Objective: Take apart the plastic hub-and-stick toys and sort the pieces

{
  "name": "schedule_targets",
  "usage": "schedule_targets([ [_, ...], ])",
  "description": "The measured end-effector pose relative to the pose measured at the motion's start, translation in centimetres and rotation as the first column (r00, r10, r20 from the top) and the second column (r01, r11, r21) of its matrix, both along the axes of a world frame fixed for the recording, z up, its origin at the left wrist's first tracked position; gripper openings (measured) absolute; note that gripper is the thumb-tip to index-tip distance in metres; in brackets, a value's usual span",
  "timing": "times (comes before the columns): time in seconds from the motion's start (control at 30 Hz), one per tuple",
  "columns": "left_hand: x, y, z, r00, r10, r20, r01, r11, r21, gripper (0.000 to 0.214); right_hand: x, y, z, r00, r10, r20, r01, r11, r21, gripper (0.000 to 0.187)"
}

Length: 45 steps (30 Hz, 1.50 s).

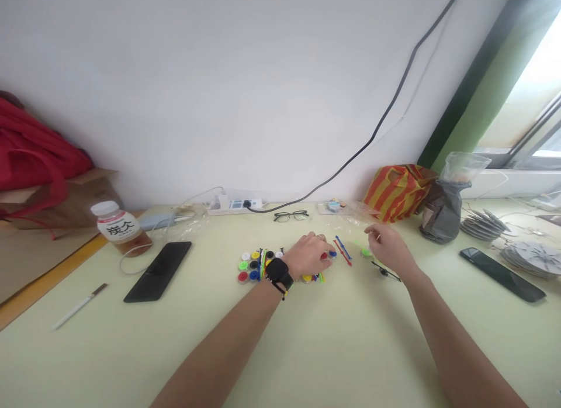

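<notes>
My left hand (309, 254), with a black watch (279, 272) on its wrist, reaches across a group of small colored parts. Its fingers are bent down at a red round piece (324, 256) and a blue round piece (333, 254); whether it grips either is hidden. Around the wrist lie several round pieces, among them a green one (243, 266), and thin colored sticks. My right hand (385, 244) is raised with its fingers closed, what they hold too small to make out. Near it lie a green round piece (365, 252) and a black stick with a round middle (384, 272).
A blue stick (343, 248) and a red stick (343, 253) lie between the hands. Further back are glasses (291, 215) and a power strip (236, 206). Phones (158, 272) (502, 274) flank the work area; a bottle (120, 228) and stacked discs (532, 258) stand beyond.
</notes>
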<state>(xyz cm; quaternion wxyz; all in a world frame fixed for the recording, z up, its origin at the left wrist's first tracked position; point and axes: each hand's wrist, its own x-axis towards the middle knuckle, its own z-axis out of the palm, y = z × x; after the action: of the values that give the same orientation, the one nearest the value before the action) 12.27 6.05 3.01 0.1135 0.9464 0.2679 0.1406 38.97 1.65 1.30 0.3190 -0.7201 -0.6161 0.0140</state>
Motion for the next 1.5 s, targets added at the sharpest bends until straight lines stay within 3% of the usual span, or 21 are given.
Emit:
schedule_targets([
  [0.1, 0.0, -0.1, 0.5, 0.987, -0.008, 0.158, 0.022, 0.996, -0.083, 0.038, -1.4, -0.3, 1.1, 0.984, 0.072, -0.161, -0.052, 0.991, 0.125, 0.024],
  [0.17, 0.2, -0.4, 1.1, 0.955, -0.006, 0.295, 0.060, 0.983, -0.173, 0.041, -2.6, -0.6, 1.7, 0.925, 0.194, -0.328, -0.145, 0.975, 0.168, 0.028],
  [0.3, 1.0, -0.9, 1.8, 0.858, 0.024, 0.513, 0.209, 0.897, -0.390, 0.036, -5.1, -1.2, 2.3, 0.692, 0.375, -0.617, -0.333, 0.924, 0.188, 0.035],
  [0.4, 1.2, -0.7, 1.8, 0.800, 0.088, 0.594, 0.317, 0.779, -0.541, 0.032, -6.5, -1.3, 2.2, 0.504, 0.381, -0.775, -0.347, 0.911, 0.222, 0.041],
  [0.47, 1.1, -0.3, 1.7, 0.776, 0.160, 0.611, 0.312, 0.744, -0.591, 0.035, -7.2, -1.3, 2.0, 0.423, 0.358, -0.832, -0.301, 0.922, 0.244, 0.046],
  [0.57, 0.8, 0.2, 1.7, 0.726, 0.215, 0.653, 0.258, 0.796, -0.548, 0.034, -7.7, -1.5, 2.1, 0.390, 0.288, -0.874, -0.337, 0.929, 0.155, 0.040],
  [0.7, 0.3, 0.2, 2.0, 0.733, 0.142, 0.665, 0.215, 0.880, -0.425, 0.029, -7.6, -1.9, 2.4, 0.362, 0.245, -0.899, -0.489, 0.871, 0.040, 0.027],
  [0.8, -0.3, -0.1, 2.3, 0.793, 0.071, 0.605, 0.217, 0.895, -0.390, 0.023, -7.6, -2.1, 2.5, 0.398, 0.248, -0.883, -0.514, 0.858, 0.009, 0.020],
  [0.97, -0.6, -0.7, 2.4, 0.871, -0.011, 0.491, 0.197, 0.924, -0.328, 0.011, -8.3, -2.4, 2.6, 0.524, 0.297, -0.798, -0.554, 0.831, -0.054, 0.014],
  [1.1, -0.3, -1.0, 1.9, 0.897, -0.039, 0.440, 0.189, 0.934, -0.303, 0.013, -7.9, -2.1, 1.7, 0.720, 0.284, -0.633, -0.438, 0.893, -0.099, 0.009],
  [1.27, -0.1, -1.2, 0.6, 0.951, -0.106, 0.289, 0.186, 0.946, -0.265, 0.007, -5.7, -0.6, -0.6, 0.940, 0.181, -0.290, -0.225, 0.966, -0.126, 0.035],
  [1.37, -0.1, -1.3, -0.1, 0.972, -0.134, 0.194, 0.175, 0.961, -0.215, 0.011, -4.6, 0.0, -1.6, 0.970, 0.183, -0.160, -0.206, 0.968, -0.145, 0.045],
  [1.5, -0.1, -1.2, -0.5, 0.981, -0.138, 0.134, 0.159, 0.973, -0.165, 0.011, -3.7, 0.0, -1.6, 0.982, 0.171, -0.076, -0.181, 0.972, -0.151, 0.040],
])
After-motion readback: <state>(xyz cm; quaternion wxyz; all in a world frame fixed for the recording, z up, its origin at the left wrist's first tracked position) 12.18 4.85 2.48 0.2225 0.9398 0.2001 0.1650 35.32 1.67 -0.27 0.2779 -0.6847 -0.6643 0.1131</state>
